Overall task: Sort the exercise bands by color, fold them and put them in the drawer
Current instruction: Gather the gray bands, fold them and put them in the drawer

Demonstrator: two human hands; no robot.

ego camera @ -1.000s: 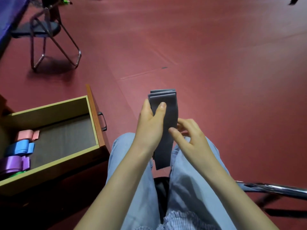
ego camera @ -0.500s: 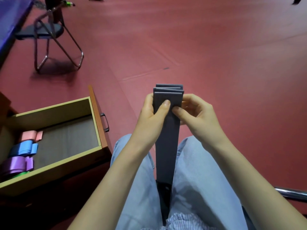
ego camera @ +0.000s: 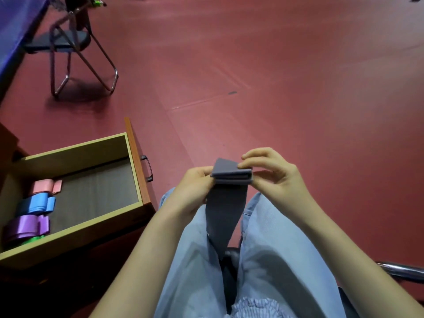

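A grey exercise band (ego camera: 226, 203) is partly folded into a flat stack above my lap, its loose tail hanging down between my knees. My left hand (ego camera: 195, 191) pinches the stack's left side. My right hand (ego camera: 273, 175) pinches its right side, fingertips on the top fold. To the left, the open wooden drawer (ego camera: 135, 161) holds a folded pink band (ego camera: 46, 186), a blue band (ego camera: 37, 203), a purple band (ego camera: 26, 227) and a green band (ego camera: 34, 239) that is mostly hidden by the drawer's near wall.
A folding metal chair (ego camera: 75, 49) stands on the red floor at the upper left, beside a blue-covered table edge (ego camera: 16, 35). A chrome chair bar (ego camera: 401, 269) juts out at the lower right. The drawer's metal handle (ego camera: 149, 168) faces my left knee.
The folded stack has tipped from upright to lying flat, lower over my lap. Both hands moved down with it, and my right hand shifted onto the top fold.
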